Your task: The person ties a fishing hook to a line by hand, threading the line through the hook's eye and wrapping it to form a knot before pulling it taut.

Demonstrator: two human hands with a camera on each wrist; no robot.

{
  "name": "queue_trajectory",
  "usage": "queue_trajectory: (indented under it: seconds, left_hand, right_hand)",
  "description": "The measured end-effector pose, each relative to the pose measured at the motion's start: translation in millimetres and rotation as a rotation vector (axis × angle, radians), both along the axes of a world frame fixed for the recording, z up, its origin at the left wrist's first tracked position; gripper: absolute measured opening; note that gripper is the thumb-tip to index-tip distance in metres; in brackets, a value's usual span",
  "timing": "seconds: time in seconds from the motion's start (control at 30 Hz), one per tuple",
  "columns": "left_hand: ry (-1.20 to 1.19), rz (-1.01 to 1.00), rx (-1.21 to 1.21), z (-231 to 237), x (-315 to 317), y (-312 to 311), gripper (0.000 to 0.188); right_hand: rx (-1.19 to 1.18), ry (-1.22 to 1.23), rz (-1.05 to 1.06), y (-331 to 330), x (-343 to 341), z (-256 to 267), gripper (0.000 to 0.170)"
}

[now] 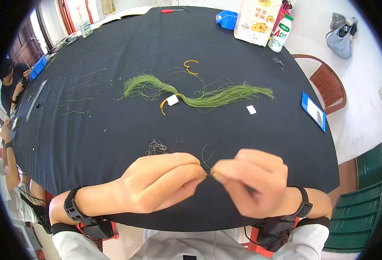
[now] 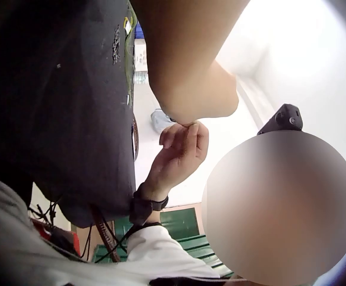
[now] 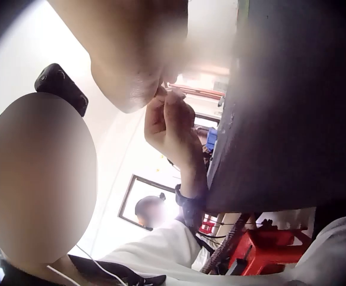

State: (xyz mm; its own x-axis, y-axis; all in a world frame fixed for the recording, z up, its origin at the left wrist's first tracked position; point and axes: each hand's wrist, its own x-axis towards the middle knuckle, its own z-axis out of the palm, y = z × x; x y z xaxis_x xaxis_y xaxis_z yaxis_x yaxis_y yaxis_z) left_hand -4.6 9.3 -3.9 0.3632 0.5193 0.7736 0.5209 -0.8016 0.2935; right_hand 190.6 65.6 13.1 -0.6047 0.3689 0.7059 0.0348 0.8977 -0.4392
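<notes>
My left hand (image 1: 163, 184) and right hand (image 1: 254, 182) meet fingertip to fingertip above the front of the table. Both pinch with thumb and forefinger. A thin line (image 1: 203, 151) curves up from between the fingertips, and a tiny dark bit shows at the left fingertips; I cannot tell what it is. Just beyond the left hand lies a small heap of grey hook-like metal pieces (image 1: 157, 146). Farther back, a long bundle of green line (image 1: 225, 96) is bound at its middle, beside a white tag (image 1: 172, 100). In the left wrist view the right hand (image 2: 179, 152) shows its curled fingers.
A black cloth (image 1: 126, 130) covers the table. Yellow rings (image 1: 191, 67), loose line loops (image 1: 76, 106) and a blue packet (image 1: 313, 112) lie on it. At the back stand a bottle (image 1: 281, 34), a paper bag (image 1: 255, 21) and a blue bin (image 1: 227, 19). Other people sit at left.
</notes>
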Motion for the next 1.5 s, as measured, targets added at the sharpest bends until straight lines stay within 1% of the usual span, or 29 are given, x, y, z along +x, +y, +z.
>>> queue_trajectory:
  seconds: [0.03, 0.13, 0.17, 0.3, 0.67, 0.87, 1.07, 1.17, 1.27, 1.37, 1.47, 1.5]
  left_hand:
    - [-0.009, -0.006, -0.016, 0, 0, -1, 0.019]
    - [-0.035, -0.024, -0.086, 2, 1, -4, 0.018]
    - [-0.041, -0.031, -0.125, 4, 0, -5, 0.018]
    - [-0.058, -0.043, -0.213, 8, 0, -4, 0.018]
    - [-0.096, -0.059, -0.244, 5, -1, -4, 0.017]
    - [-0.086, -0.042, -0.243, 5, -2, -4, 0.018]
    - [-0.091, -0.023, -0.241, 6, -2, -5, 0.017]
    - [-0.127, -0.03, -0.27, 6, -2, -5, 0.016]
    - [-0.199, -0.036, -0.346, 6, -2, -6, 0.015]
    - [-0.257, -0.02, -0.384, 4, 0, -8, 0.015]
    - [-0.263, -0.003, -0.371, 4, -1, -8, 0.016]
    - [-0.257, 0.0, -0.362, 4, -1, -8, 0.016]
  right_hand:
    - [-0.02, -0.045, -0.003, 3, 2, 4, 0.019]
    - [-0.092, -0.032, 0.024, 12, 0, -1, 0.015]
    - [-0.155, -0.028, 0.044, 12, -1, -3, 0.012]
    - [-0.243, -0.016, 0.078, 15, -2, -8, 0.012]
    - [-0.369, -0.016, 0.063, 17, -2, -15, 0.008]
    - [-0.504, -0.036, 0.103, 18, -3, -18, 0.006]
    - [-0.536, -0.033, 0.108, 18, -3, -19, 0.006]
    - [-0.594, -0.046, 0.126, 17, -4, -20, 0.007]
    - [-0.768, -0.098, 0.181, 15, -4, -20, 0.01]
    - [-0.843, -0.104, 0.244, 12, -5, -20, 0.012]
    - [-0.602, -0.175, 0.258, 14, -6, -19, 0.014]
    - [-0.565, -0.183, 0.251, 13, -6, -18, 0.013]
